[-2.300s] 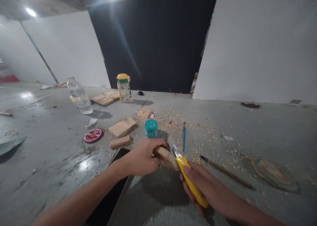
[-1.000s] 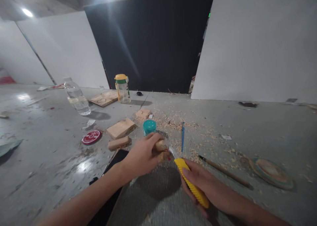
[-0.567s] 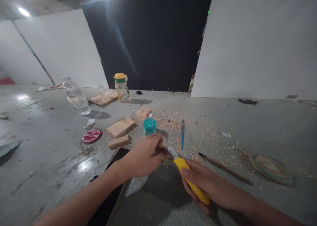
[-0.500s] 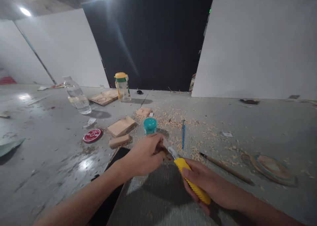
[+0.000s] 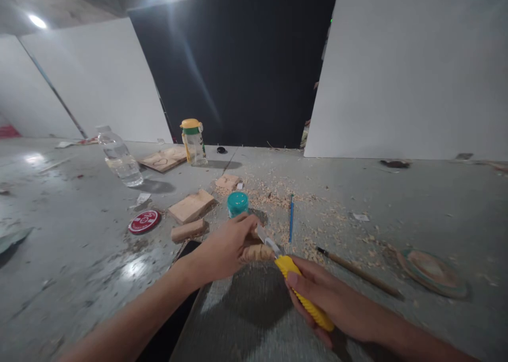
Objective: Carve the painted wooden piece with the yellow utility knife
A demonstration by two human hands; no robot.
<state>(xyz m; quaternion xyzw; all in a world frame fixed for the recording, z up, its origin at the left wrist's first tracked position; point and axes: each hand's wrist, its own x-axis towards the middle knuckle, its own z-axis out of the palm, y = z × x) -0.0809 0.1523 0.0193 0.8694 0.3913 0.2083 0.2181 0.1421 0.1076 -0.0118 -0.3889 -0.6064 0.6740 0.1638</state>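
Note:
In the lower middle, my left hand (image 5: pixel 227 250) is closed around a small piece of wood (image 5: pixel 257 253), partly hidden by the fingers. My right hand (image 5: pixel 317 293) grips a yellow utility knife (image 5: pixel 305 293), its blade pointing up and left against or very near the wood. Just beyond my left hand stands a teal-lidded jar (image 5: pixel 238 203). Wooden blocks (image 5: pixel 192 207) lie to its left, and a blue thin tool (image 5: pixel 291 219) lies to its right amid scattered wood chips.
A water bottle (image 5: pixel 121 158) and a yellow-lidded bottle (image 5: pixel 194 144) stand at the back left. A red round lid (image 5: pixel 144 222) lies on the left. At right are a wooden-handled brush (image 5: pixel 361 273) and a round plaque (image 5: pixel 432 272).
The piece in my left hand has turned and shows more of its pale side. The knife and both hands are slightly further left in view, and the whole view has shifted a little.

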